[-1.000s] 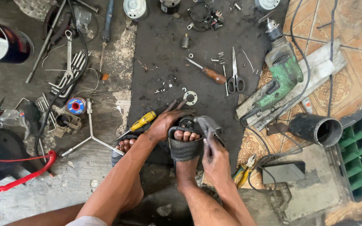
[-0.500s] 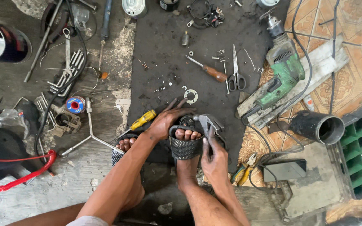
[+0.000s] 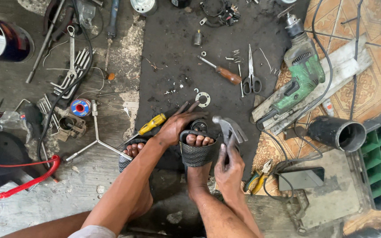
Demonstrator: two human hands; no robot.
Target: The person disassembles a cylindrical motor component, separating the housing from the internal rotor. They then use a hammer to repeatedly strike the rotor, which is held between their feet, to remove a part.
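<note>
My right hand is clenched low on a steel claw hammer, head-heavy above the grip, while my left hand pins a small round metal part, rigid, just beyond my toes.

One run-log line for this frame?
left hand: on small dark round part | right hand: gripping steel claw hammer | black mat

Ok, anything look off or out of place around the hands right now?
Yes: the small dark part under the left hand is braced against bare toes in an open sandal, while the right hand holds a hammer close beside them. Small washers and screws lie scattered on the mat.
</note>
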